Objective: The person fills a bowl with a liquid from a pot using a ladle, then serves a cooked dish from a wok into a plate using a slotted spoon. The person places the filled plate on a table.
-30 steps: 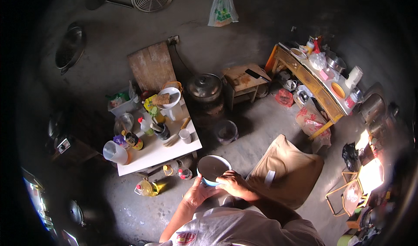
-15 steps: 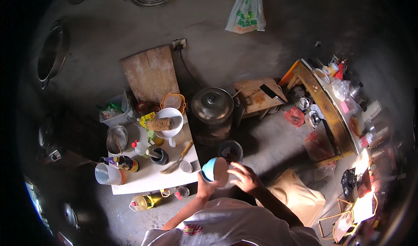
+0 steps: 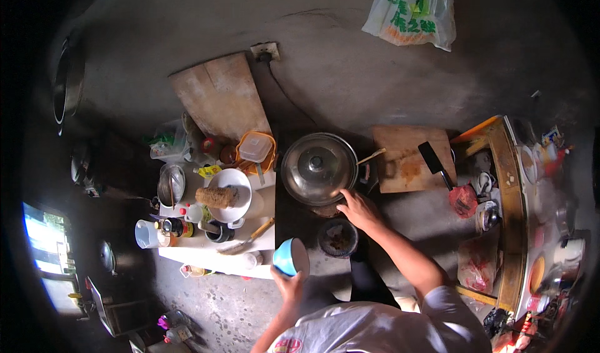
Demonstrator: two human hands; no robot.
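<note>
In my left hand [image 3: 287,285] is a light blue bowl [image 3: 287,257], gripped from below and tilted toward the right. My right hand [image 3: 356,208] is stretched forward with its fingers apart at the front right rim of a steel pot lid [image 3: 317,187]; whether they touch it I cannot tell. The lid sits on a large pot, a stick-like utensil [image 3: 370,157] at its right. Below the pot stands a dark round container [image 3: 337,238] with something in it. A wooden board [image 3: 405,165] with a black cleaver [image 3: 431,159] lies right of the pot.
A white table [image 3: 265,203] at left carries a white bowl [image 3: 245,200] with a brush, bottles, jugs and basins. A wooden board [image 3: 219,93] leans on the wall. A cluttered wooden table [image 3: 506,200] is at the right. A plastic bag [image 3: 409,12] hangs on the wall.
I have turned and moved toward the pot. My right hand has left the blue bowl and reached forward to the lid; my left hand still holds the bowl.
</note>
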